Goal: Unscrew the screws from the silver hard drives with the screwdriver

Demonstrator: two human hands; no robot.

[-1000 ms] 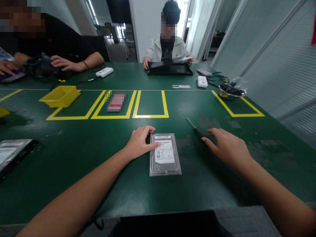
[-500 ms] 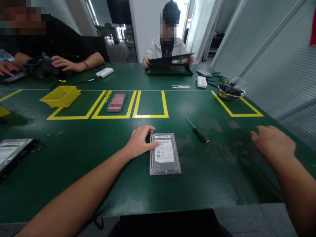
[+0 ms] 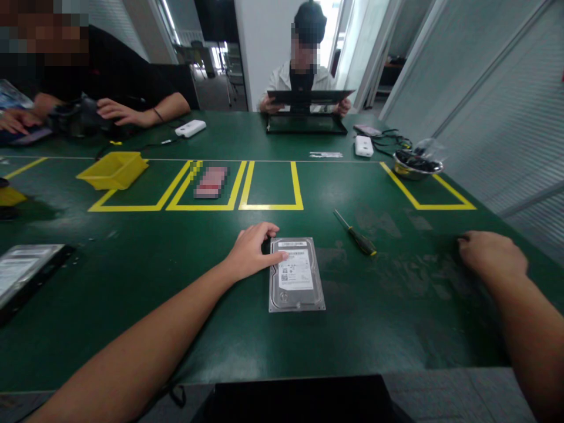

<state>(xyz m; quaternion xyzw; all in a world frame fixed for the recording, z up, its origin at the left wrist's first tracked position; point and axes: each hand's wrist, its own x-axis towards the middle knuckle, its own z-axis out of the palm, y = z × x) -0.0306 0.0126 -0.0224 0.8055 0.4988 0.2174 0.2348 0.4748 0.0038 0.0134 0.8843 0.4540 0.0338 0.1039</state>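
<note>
Head view, near to far. Left hand (image 3: 252, 252) is resting on the far left corner of the hard drive (image 3: 296, 274), its fingers (image 3: 277, 257) lying flat and spread across the top edge of the label, pressing down and gripping nothing. The hard drive is lying flat on the green bench (image 3: 374, 329), label up, near the middle of the near edge. It is showing a silver metal cover with a raised outline, a white printed label with small codes over its far half, and a round recess at the near left corner; its long side is running near to far, almost square to the bench edge.

Right hand (image 3: 491, 255) is resting on the bench well to the right of the drive, knuckles up and fingers curled under; whether it is closing on anything cannot be told. Between the drive and that hand, slightly farther off, a small screwdriver (image 3: 356, 234) with a dark, yellow-tipped handle is lying untouched, its tip pointing far and left.

Judged from this pose, steadying the drive is best done by keeping the flat pressure on the corner, clear of the screw points, so the casing is not sliding on the smooth surface.

Farther off, yellow tape boxes (image 3: 271, 187) are marking the bench, a yellow bin (image 3: 113, 170) is sitting at the far left, and a metal bowl (image 3: 416, 165) at the far right. Two other people are working at the far side.
</note>
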